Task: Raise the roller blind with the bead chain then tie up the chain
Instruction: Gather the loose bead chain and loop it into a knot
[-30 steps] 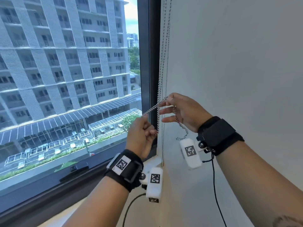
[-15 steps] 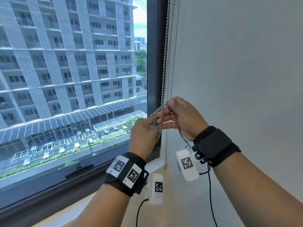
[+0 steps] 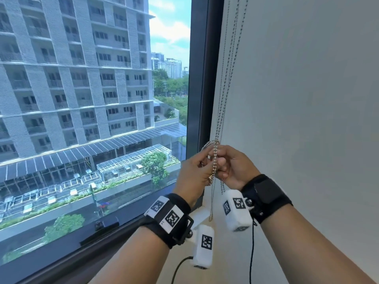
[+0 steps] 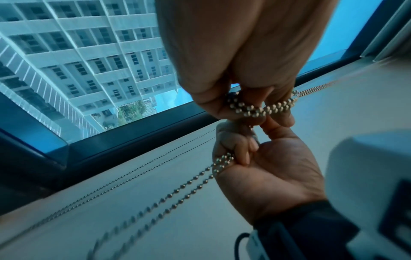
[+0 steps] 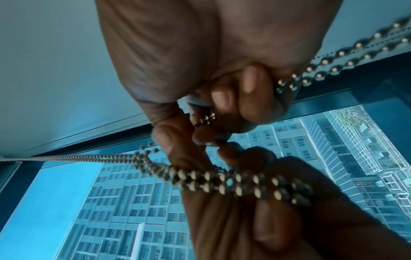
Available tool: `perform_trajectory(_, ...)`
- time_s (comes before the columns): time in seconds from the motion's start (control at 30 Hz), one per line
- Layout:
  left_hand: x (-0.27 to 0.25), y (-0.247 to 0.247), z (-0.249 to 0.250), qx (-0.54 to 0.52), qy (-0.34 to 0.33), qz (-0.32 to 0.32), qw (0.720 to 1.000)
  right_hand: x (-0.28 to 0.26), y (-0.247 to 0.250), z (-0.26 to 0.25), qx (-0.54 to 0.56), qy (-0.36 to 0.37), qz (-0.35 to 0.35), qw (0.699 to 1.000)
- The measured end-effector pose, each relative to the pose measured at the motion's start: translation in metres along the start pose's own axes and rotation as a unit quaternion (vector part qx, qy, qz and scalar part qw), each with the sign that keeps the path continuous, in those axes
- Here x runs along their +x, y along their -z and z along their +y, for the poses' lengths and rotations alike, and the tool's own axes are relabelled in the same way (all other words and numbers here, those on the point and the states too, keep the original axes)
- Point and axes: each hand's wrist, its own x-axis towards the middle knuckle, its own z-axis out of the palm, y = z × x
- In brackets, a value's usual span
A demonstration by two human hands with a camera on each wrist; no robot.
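Left hand: the left hand [image 3: 192, 171] [image 4: 235, 56] [image 5: 255, 202] is raised in front of the dark window frame [image 3: 200, 78], fingers curled, thumb and fingertips pinching a bunched loop of the silver metal bead chain [image 3: 215, 160] [image 4: 262, 108] [image 5: 222, 177]; a doubled run of beads lies across its fingers
Right hand: the right hand [image 3: 235, 169] [image 4: 273, 168] [image 5: 200, 58] faces the left one, touching it at the fingertips; its fingers are folded into the palm around another doubled stretch of the same chain, which leaves the fist on the little-finger side
Bead chain: several strands drop along the edge of the pale grey wall [image 3: 307, 119], just beside the window frame, and meet at the two hands; above the fingers a small loop arches over toward the left hand; below the hands a short end hangs under the right palm and a longer strand hangs free between the wrists
Knot: whether the strands are crossed or already looped through one another inside the fingers cannot be told
Roller blind: the glass pane [image 3: 92, 119] is uncovered across all that shows of it; the blind itself is out of view
Wrists: each carries a black strap with a white camera block bearing square black-and-white markers, a thin black cable trailing down from each
Outside: a tall grey apartment building, glazed roofs and trees under a bright sky
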Motion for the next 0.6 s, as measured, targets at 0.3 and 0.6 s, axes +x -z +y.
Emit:
perform_trajectory(0.3,0.011,-0.001,-0.014,0.075,-0.028,0.056,0.995,0.019,0.010,0.011,-0.009,-0.036,-0.074,0.997)
perform_trajectory(0.6,0.025,-0.021,-0.017,0.160,-0.012,0.130,0.978,0.029,0.032,-0.003,-0.037,-0.008,-0.179,0.983)
